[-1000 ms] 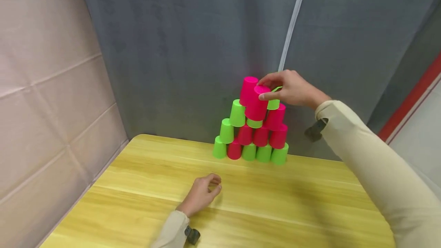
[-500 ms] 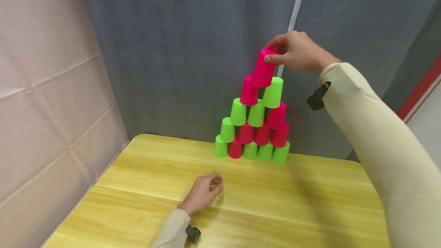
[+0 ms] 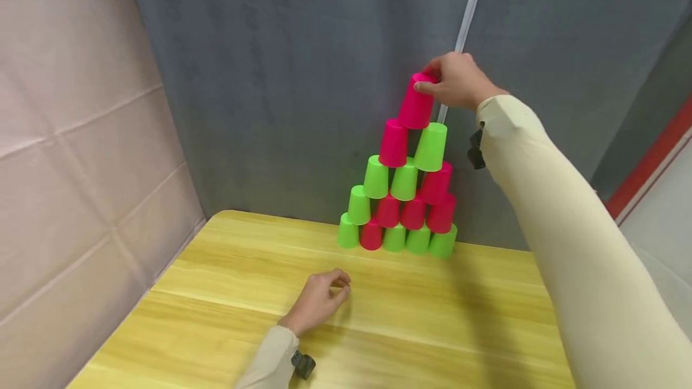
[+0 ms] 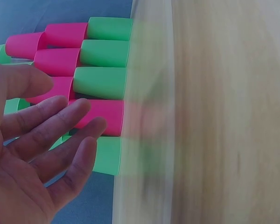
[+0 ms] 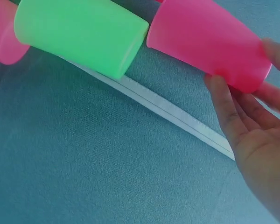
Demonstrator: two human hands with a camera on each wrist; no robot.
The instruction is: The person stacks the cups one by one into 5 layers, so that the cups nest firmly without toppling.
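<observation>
Lowered since half a second ago, the top pink cup (image 3: 416, 102) is now set on the pyramid's (image 3: 400, 197) apex, pinched at its base by the right hand's (image 3: 458, 81) fingertips to steady it, while the left hand (image 3: 319, 300) is rested loosely curled on the table (image 3: 216, 293).

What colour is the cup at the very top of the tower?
Pink. The top cup, held by the right hand, shows best in the head view.

A makeshift recording booth — grey curtain (image 3: 303, 77), padded fabric wall (image 3: 81, 137), bare wooden table (image 3: 411, 323).
</observation>
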